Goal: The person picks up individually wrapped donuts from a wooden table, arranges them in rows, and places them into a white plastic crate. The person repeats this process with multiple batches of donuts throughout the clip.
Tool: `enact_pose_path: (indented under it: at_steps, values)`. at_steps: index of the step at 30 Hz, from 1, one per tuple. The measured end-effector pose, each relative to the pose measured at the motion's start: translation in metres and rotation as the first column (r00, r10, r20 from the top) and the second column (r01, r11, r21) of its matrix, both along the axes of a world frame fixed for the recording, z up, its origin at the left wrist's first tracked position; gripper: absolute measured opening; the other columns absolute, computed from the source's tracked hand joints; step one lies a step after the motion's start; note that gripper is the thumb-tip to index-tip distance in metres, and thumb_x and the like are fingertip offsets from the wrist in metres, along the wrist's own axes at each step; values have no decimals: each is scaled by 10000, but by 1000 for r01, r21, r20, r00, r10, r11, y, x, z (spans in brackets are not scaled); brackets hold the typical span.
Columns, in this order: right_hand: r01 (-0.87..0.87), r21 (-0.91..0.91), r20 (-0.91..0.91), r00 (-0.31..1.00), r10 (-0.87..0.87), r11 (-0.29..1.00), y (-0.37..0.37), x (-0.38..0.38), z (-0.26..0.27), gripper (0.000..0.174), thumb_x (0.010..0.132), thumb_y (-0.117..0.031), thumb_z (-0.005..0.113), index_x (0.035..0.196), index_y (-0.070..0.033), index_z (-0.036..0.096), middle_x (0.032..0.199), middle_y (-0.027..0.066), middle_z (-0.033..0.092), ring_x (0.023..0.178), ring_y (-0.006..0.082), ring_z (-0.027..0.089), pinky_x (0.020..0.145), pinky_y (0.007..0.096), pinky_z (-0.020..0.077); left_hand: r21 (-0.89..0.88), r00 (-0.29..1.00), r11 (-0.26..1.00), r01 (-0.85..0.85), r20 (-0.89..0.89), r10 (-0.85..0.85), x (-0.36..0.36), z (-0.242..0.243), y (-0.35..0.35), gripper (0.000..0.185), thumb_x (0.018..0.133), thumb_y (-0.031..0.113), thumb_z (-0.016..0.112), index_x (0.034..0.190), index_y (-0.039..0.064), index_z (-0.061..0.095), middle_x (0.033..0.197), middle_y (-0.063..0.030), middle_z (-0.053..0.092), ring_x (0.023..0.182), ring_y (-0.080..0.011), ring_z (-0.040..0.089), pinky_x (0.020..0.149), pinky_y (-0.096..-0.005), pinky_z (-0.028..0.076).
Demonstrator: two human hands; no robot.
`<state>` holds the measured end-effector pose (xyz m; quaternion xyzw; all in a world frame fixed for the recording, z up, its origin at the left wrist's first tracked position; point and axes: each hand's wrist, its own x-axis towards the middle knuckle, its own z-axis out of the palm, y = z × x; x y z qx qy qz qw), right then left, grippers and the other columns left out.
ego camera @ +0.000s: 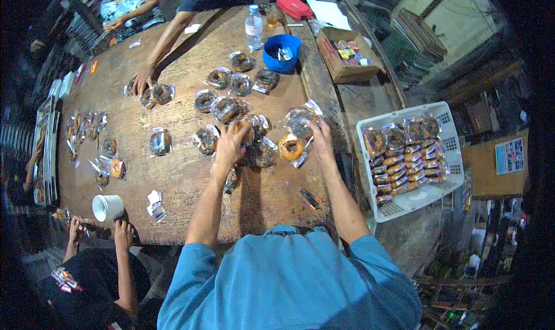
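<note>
My right hand (321,141) grips a clear-wrapped doughnut with dark topping (299,121) by its edge, above a plain-looking wrapped ring doughnut (291,148) on the wooden table (186,204). My left hand (230,143) is on a wrapped doughnut (246,132) in the central pile, its fingers closed round it; the fingers partly hide it. Around that hand lie several more bagged doughnuts, such as one with dark topping (205,141) to its left and another (263,152) to its right. A box cutter (310,198) lies near the front edge.
A white plastic crate (366,191) with rows of wrapped doughnuts stands right. Beyond the pile are a blue container (282,41), a water bottle (253,28) and a cardboard box (331,63). A co-worker's hand (144,79) touches doughnuts; another person sits near a white cup (107,207).
</note>
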<state>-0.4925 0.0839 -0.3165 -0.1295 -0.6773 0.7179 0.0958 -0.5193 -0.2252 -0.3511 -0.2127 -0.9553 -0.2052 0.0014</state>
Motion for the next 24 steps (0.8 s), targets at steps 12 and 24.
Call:
enact_pose_path:
  at_steps: [12, 24]
  values:
    - [-606, 557, 437, 795, 420, 568, -13, 59, -12, 571, 846, -299, 843, 1274, 43, 683, 1086, 139, 775, 1019, 200, 712, 939, 391, 548, 684, 769, 438, -584, 639, 28, 66, 71, -91, 263, 966, 255, 797, 1054, 8, 794, 855, -5, 750, 770, -88, 650, 735, -278, 492]
    - [-604, 563, 539, 786, 304, 564, -94, 62, -51, 663, 1014, -537, 650, 1418, -22, 549, 1121, 358, 667, 905, 485, 738, 740, 533, 631, 418, 407, -107, -902, 907, 108, 182, -11, -62, 465, 1024, 340, 680, 1323, -15, 698, 1220, -111, 748, 1059, -193, 720, 946, -354, 555]
